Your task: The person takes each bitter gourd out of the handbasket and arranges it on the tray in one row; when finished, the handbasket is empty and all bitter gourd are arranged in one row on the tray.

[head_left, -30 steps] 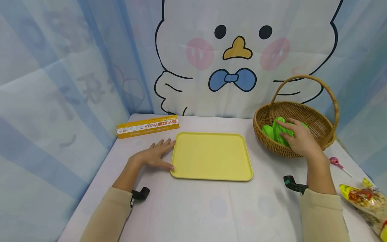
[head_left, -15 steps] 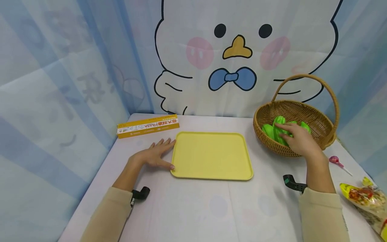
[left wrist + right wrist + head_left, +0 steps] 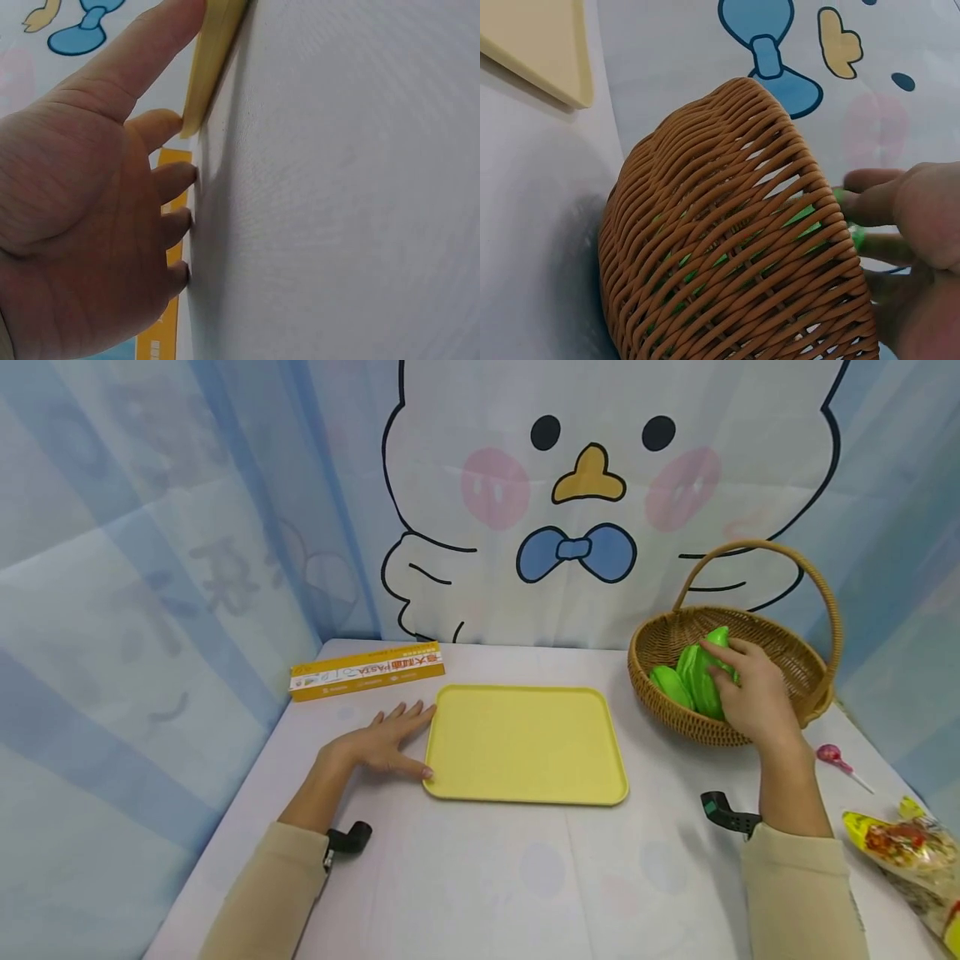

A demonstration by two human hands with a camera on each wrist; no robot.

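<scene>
My left hand [image 3: 384, 747] lies with spread fingers at the left edge of the yellow tray [image 3: 525, 743]. Its thumb and index finger touch the rim, as the left wrist view also shows. Inside the wicker basket [image 3: 660, 639], my right hand [image 3: 759, 697] grips a bright green, ribbed, vegetable-like piece [image 3: 701, 681] between thumb and fingers, its pointed end up. A smoother green piece [image 3: 670, 685] lies beside it on the left. In the right wrist view, the basket wall [image 3: 727, 225] hides most of the green pieces.
A yellow pasta box [image 3: 367, 672] lies at the back left. Right of the basket is a pink lollipop [image 3: 832, 757], and a clear food bag [image 3: 911, 856] lies at the right edge. The basket's tall handle [image 3: 780, 547] arches behind my right hand.
My right hand has taken hold of the ribbed green piece and tipped it up; its pointed end has risen to the right. My left hand and the tray have stayed put.
</scene>
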